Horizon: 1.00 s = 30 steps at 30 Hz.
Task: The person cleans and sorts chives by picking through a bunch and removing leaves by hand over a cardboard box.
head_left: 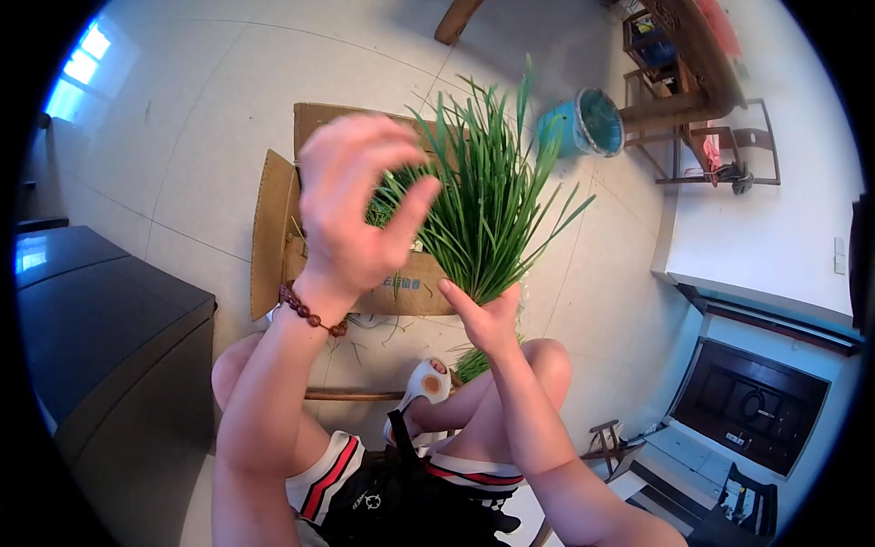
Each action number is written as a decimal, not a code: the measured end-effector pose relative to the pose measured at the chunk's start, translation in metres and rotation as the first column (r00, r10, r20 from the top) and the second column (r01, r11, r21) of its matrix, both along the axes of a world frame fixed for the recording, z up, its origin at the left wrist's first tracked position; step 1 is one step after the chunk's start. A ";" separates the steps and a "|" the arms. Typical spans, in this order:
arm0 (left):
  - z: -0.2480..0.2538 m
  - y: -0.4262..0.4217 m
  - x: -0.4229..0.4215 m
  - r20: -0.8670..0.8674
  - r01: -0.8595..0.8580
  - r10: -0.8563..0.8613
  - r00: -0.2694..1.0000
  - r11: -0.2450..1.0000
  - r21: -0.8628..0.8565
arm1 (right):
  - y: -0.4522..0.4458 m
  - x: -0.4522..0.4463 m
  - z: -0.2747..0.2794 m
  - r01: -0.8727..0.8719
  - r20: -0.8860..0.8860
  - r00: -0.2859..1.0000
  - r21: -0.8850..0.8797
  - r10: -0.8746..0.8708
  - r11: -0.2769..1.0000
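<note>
Smooth leaves (483,210), matt cardboard box (424,299), glossy floor tiles (200,137), plastic bucket (561,129), glossy dark cabinet (109,301).

A single head-worn, wide-angle view looks forward and steeply down past the knees (550,362), left hand (346,214) and right hand (492,321) close, cardboard box (428,297) and tiled floor (200,137) farther off

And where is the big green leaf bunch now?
In the head view, the bunch is right of centre, in the right hand, overlapping the cardboard box.
</note>
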<state>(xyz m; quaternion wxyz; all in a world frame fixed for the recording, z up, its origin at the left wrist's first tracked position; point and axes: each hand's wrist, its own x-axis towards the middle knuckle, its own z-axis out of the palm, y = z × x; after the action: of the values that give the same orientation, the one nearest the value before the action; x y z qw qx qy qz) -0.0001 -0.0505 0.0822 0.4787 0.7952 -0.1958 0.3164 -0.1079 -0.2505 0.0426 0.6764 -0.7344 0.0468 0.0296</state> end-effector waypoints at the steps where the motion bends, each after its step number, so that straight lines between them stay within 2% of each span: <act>1: 0.000 -0.003 -0.003 -0.047 0.073 -0.071 0.996 0.997 0.032 | 0.001 0.000 0.000 0.004 -0.017 1.000 0.008 -0.004 1.000; 3: -0.004 -0.014 -0.008 -0.123 0.161 -0.156 0.980 0.987 0.026 | 0.004 -0.002 -0.001 0.021 -0.028 0.999 0.027 -0.020 0.999; 5: -0.005 -0.020 -0.008 -0.151 0.150 -0.145 0.978 0.989 0.018 | 0.005 -0.001 -0.002 0.039 -0.039 0.999 0.048 -0.037 0.998; 7: -0.005 -0.021 -0.007 -0.179 0.124 -0.121 0.976 0.992 0.008 | 0.003 -0.001 -0.002 -0.008 -0.003 1.000 -0.028 0.008 1.000; 14: -0.008 -0.020 -0.006 -0.175 0.155 -0.145 0.974 0.987 0.045 | 0.005 0.000 -0.001 -0.019 0.029 0.999 -0.028 0.020 0.999; 19: -0.008 -0.023 -0.007 -0.191 0.165 -0.163 0.968 0.986 -0.009 | 0.004 0.000 -0.003 -0.007 0.015 1.000 -0.012 0.007 1.000; 30: -0.008 -0.024 -0.007 -0.213 0.187 -0.185 0.959 0.982 -0.013 | 0.002 0.001 -0.001 -0.031 0.004 1.000 -0.034 0.031 0.999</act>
<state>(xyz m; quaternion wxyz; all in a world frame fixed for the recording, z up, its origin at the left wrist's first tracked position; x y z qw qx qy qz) -0.0066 -0.0743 0.0737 0.5216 0.8044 -0.2184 0.1821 -0.1072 -0.2482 0.0413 0.6634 -0.7465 0.0343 0.0376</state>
